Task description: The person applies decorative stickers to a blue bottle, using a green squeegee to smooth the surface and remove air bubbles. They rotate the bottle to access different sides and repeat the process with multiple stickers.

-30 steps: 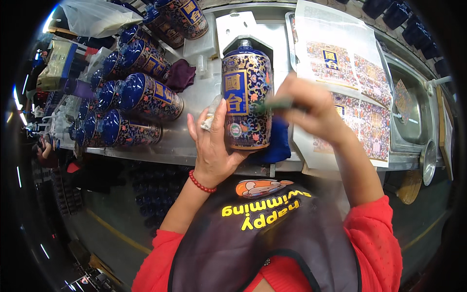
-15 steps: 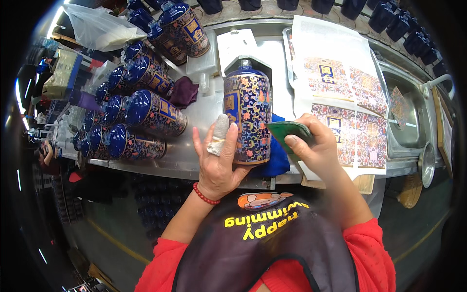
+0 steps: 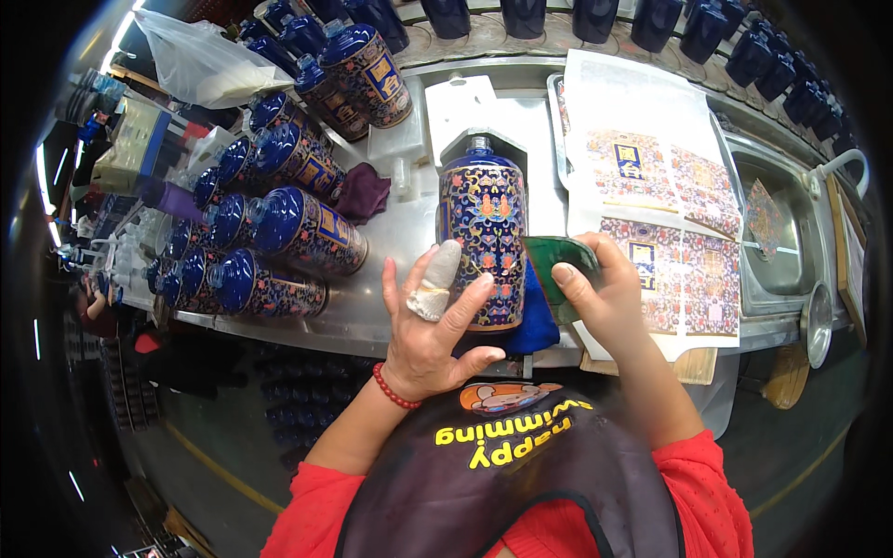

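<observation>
A dark blue bottle [image 3: 483, 219] with a colourful floral wrap lies on the metal worktop in front of me, its clear neck pointing away. My left hand [image 3: 431, 325] rests at its lower left side with fingers spread; the middle finger wears a whitish wrapping. A forefinger lies against the floral surface. In my right hand [image 3: 605, 288] a thin green scraper [image 3: 561, 251] is pinched between thumb and fingers, its edge near the bottle's right side. Whether the edge touches the bottle I cannot tell. A blue cloth [image 3: 537, 312] sits beside the bottle's lower right.
Several decorated bottles [image 3: 312, 228] stand at the left beside a purple cloth [image 3: 365, 192]. Printed floral sheets [image 3: 642, 167] lie at the right, next to a metal sink [image 3: 777, 214] with a floral piece in it. Plain blue bottles [image 3: 595, 19] line the far edge.
The bottle has turned, bringing a pink floral motif to the front and its blue label panel round to the left. My left thumb has come away from the bottle's base.
</observation>
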Tool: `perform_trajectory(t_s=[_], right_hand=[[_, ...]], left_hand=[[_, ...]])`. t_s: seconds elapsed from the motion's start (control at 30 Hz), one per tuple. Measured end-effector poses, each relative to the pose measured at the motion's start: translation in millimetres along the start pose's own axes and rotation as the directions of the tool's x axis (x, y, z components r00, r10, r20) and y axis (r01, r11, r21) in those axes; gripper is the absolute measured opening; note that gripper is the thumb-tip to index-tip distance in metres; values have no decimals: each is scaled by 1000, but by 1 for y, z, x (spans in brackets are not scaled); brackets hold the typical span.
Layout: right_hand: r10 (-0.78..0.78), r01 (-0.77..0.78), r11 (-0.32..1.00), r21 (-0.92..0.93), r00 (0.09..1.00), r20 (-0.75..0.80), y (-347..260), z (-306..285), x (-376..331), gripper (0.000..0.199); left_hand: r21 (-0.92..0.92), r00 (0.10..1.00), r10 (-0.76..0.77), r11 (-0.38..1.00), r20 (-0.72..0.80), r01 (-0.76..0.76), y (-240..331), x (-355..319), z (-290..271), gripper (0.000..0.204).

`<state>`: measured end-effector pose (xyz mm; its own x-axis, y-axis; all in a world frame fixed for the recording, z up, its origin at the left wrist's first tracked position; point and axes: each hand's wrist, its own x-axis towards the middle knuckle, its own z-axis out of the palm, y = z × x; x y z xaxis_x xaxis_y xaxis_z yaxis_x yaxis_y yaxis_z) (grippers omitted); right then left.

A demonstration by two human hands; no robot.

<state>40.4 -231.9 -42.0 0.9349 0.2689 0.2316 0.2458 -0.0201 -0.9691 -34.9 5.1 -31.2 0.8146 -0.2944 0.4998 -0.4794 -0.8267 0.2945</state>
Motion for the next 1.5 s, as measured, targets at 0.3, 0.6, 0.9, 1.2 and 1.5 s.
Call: perform_trajectory(t_s=[0.3,0.6,0.9,1.2,1.5], right_hand=[[-21,20,999,-41,999,-41,2,-2,1,17],[19,-20,1000,-10,996,-83,6,-3,-1,19],[-4,5,1000,19,996,-93,10,-4,-4,22],[34,-35,999,29,999,16,5,14,-11,24],[173,-175,984,35,984,50,6,14,-15,31]], left_hand=[[218,994,-14,976,107,-10,11,23,-9,88],[286,980,-42,958,194,-16,26,30,-11,86],[104,993,-59,993,106,48,12,12,1,109],[69,996,-61,996,72,56,8,0,4,97],[16,995,-85,996,48,85,6,-1,7,104]])
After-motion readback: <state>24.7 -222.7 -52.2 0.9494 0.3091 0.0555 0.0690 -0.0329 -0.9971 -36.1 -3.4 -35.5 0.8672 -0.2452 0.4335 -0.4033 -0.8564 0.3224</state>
